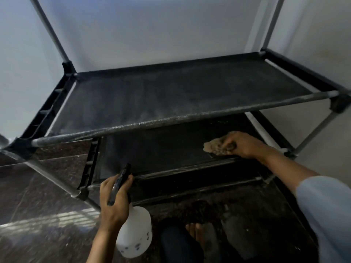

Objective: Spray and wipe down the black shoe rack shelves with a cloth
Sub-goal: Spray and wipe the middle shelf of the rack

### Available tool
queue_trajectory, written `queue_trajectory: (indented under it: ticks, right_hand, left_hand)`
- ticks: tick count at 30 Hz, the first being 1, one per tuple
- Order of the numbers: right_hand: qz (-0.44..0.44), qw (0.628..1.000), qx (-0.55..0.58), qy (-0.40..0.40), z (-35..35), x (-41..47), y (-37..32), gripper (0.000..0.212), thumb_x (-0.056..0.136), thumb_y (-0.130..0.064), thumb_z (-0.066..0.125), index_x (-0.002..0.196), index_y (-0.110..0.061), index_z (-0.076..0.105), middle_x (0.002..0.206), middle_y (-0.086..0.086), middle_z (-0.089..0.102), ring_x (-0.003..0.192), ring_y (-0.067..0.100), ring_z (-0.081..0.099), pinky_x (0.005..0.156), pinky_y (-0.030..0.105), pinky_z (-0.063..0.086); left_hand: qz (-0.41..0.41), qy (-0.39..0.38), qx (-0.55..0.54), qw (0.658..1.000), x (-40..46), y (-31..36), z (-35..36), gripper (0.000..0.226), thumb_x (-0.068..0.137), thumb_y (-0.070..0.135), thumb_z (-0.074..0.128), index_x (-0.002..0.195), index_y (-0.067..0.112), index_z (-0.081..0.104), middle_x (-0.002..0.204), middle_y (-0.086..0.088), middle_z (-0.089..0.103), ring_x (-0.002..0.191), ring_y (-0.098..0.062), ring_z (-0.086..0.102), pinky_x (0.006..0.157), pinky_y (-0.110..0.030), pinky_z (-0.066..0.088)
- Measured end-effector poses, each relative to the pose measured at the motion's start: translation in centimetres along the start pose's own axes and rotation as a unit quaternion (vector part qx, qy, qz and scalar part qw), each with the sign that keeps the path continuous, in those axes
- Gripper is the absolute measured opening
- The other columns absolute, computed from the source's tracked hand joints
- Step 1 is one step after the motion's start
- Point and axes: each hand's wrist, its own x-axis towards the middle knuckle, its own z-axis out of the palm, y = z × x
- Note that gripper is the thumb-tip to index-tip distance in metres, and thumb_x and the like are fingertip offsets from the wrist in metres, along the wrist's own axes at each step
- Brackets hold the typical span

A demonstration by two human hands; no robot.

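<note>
- The black shoe rack (171, 95) with grey metal poles and dark cloth shelves stood against a pale wall (152, 31), on a dark speckled stone floor (47, 196).
- Its upper cloth shelf (180, 92) looked dusty and grey in patches, and nothing lay on it.
- The lower cloth shelf (161, 149) sat right under it and was darker.
- The right hand (241, 145) reached in under the upper shelf, near the right end of the lower shelf.
- Its fingers were curled tight around a crumpled tan cloth (216, 147).
- The cloth was pressed down on the lower shelf, close to the front bar (190, 168).
- The left hand (114, 198) was lower and well apart from the right one, in front of the left part of the rack.
- It gripped the black trigger top (120, 183) of a white plastic spray bottle (135, 232), with fingers wrapped around the neck.
- The bottle hung down below the hand, and the nozzle pointed up toward the lower shelf.
- The fingertips were just beside the front bar of the lower shelf; I could not tell if they touched it.
- A light blue sleeve (326, 211) covered the right arm above the wrist.
- A bare foot (197, 234) rested on the floor between the arms.
</note>
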Motion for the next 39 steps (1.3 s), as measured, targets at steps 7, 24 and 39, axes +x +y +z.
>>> queue_trajectory:
  ticks: [7,24,39]
  right_hand:
    - [-0.015,0.993,-0.047,0.103,4.1,-0.4,-10.9,0.025,0.086,-0.029,0.061,0.109,-0.034,0.07,0.116,-0.003,0.066,0.108,0.023,0.063,0.089,0.034,0.052]
    - [0.138,0.986,-0.035,0.088,-0.4,-3.1,-1.1,0.045,0.092,-0.034,0.048,0.137,-0.025,0.048,0.145,0.001,0.042,0.134,0.024,0.039,0.112,0.048,0.021]
    - [-0.04,0.99,-0.059,0.122,4.0,0.0,-8.3,0.037,0.089,-0.028,0.06,0.125,-0.022,0.058,0.127,0.004,0.056,0.116,0.023,0.055,0.094,0.038,0.043]
  left_hand:
    - [0.017,0.021,-0.004,1.0,-0.8,0.5,0.3,0.007,0.092,0.007,0.062,0.092,0.005,0.069,0.109,-0.014,0.057,0.09,-0.002,0.052,0.085,-0.026,0.036]
    - [-0.086,-0.028,-0.001,0.996,1.2,-2.3,-0.4,0.052,0.066,0.07,0.067,0.092,0.024,0.073,0.11,-0.015,0.067,0.107,-0.031,0.063,0.097,-0.06,0.048]
    - [-0.136,-0.108,-0.111,0.978,-2.7,5.9,11.0,0.04,0.097,0.032,0.055,0.131,0.011,0.056,0.13,-0.009,0.059,0.121,-0.027,0.055,0.11,-0.048,0.041]
